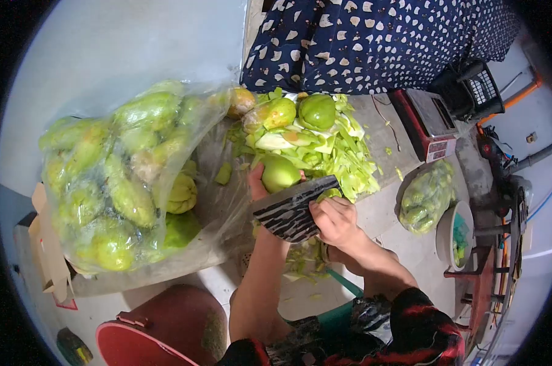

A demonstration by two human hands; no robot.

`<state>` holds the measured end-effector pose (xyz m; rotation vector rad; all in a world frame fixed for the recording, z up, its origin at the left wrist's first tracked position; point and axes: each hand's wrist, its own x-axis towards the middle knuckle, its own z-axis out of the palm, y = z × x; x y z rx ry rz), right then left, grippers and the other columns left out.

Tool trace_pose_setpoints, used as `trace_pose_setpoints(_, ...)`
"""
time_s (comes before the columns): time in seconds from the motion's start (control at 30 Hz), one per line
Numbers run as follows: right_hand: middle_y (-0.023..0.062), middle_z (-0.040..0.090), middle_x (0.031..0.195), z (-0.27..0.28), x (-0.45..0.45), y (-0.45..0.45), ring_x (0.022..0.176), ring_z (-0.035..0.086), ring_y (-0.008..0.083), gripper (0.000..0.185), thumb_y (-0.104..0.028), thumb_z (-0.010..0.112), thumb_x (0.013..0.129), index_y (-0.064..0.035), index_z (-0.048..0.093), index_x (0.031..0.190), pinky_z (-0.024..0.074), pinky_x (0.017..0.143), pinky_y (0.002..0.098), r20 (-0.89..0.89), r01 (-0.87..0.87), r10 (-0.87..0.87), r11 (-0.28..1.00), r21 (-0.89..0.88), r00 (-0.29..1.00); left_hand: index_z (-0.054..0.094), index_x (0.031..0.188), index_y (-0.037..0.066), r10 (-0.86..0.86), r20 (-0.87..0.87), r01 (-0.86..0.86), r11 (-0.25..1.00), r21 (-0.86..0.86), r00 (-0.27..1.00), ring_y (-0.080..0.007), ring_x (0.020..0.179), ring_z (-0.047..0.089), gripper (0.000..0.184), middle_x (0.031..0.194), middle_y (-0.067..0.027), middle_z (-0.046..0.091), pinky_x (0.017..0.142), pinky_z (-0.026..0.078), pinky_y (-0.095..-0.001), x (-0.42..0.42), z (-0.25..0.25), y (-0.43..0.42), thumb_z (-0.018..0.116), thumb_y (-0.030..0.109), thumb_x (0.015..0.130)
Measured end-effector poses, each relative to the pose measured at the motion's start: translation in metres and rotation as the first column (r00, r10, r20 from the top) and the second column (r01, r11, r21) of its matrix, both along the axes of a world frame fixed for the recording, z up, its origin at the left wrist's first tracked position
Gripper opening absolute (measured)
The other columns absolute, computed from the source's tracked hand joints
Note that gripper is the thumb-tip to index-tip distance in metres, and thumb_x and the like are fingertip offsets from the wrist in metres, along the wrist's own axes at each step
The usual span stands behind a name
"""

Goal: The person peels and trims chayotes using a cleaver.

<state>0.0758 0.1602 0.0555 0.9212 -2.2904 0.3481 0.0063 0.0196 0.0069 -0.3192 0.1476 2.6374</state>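
Note:
A pale green peeled fruit (280, 173) rests in my left hand (257, 182), whose fingers wrap its left side. My right hand (335, 221) is closed on a cleaver with a dark, streaked blade (296, 209). The blade lies across the front of the fruit and hides part of my left hand and wrist. A bit of green shows by my right fingers. Just beyond the hands is a heap of green peelings (343, 158), with a whole green fruit (317, 112) and a yellow-green one (277, 113) on top.
A clear plastic bag (123, 177) full of green fruits fills the left of the table. A red bin (166, 329) stands below. To the right are a red scale (423, 125), a black basket (471, 91), a bagged bundle of fruits (426, 196) and a white bucket (447, 238).

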Motion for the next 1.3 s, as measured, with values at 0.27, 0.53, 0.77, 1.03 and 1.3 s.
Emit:
trace_pose_setpoints(0.27,0.0078,0.05,0.067,0.002,-0.004,0.0,0.05,0.05,0.0216,0.024,-0.001,0.065,0.066,0.0042,0.054,0.087,0.0374,0.043,0.0343,0.008,0.017,-0.017,1.0,-0.009,1.0,0.061,0.098,0.006,0.139,0.009,-0.137,0.985,-0.104,0.99,-0.0289,0.074,0.068,0.054,0.082,-0.017,0.069,0.071,0.058,-0.0411,0.003,-0.005,0.016,0.045,0.057,0.089)
trace_pose_setpoints(0.53,0.0045,0.044,0.065,-0.002,-0.002,-0.001,0.051,0.049,0.0189,0.02,-0.006,0.063,0.069,-0.0025,0.053,0.086,0.0378,0.044,0.0331,0.004,0.059,-0.059,0.998,0.001,0.998,0.06,0.103,0.008,0.095,-0.062,-0.093,0.995,0.039,0.994,-0.0294,0.077,0.068,0.051,0.087,-0.014,0.068,0.073,0.058,-0.0431,0.004,-0.014,0.012,0.047,0.055,0.089)
trace_pose_setpoints(0.77,0.0101,0.053,0.071,-0.01,-0.006,0.021,0.058,0.057,0.0287,0.038,-0.007,0.067,0.061,-0.0007,0.055,0.097,0.0453,0.049,0.0393,0.174,0.197,-0.191,0.98,-0.015,0.966,0.059,0.115,0.01,0.243,0.123,-0.228,0.966,-0.122,0.962,-0.0272,0.108,0.059,0.049,0.115,-0.0085,0.062,0.096,0.047,-0.0441,0.006,0.033,0.012,0.049,0.05,0.088)
trace_pose_setpoints(1.03,0.0097,0.051,0.069,0.01,0.0,0.019,0.056,0.056,0.0278,0.033,-0.007,0.063,0.063,-0.002,0.056,0.095,0.046,0.049,0.0395,0.178,0.113,-0.101,0.992,-0.056,0.979,0.061,0.11,0.009,0.105,0.003,-0.105,0.99,-0.097,0.994,-0.0265,0.093,0.063,0.045,0.102,-0.0098,0.066,0.085,0.051,-0.0411,0.009,0.02,0.008,0.054,0.044,0.082)
trace_pose_setpoints(1.3,0.0108,0.057,0.073,0.001,-0.002,0.032,0.062,0.061,0.0306,0.041,-0.008,0.07,0.058,-0.0028,0.054,0.096,0.0479,0.052,0.0404,0.259,0.198,-0.185,0.98,-0.026,0.948,0.061,0.111,0.011,0.207,0.106,-0.188,0.969,-0.16,0.973,-0.024,0.103,0.061,0.041,0.109,-0.0058,0.065,0.096,0.046,-0.0398,0.008,0.031,0.004,0.056,0.04,0.082)
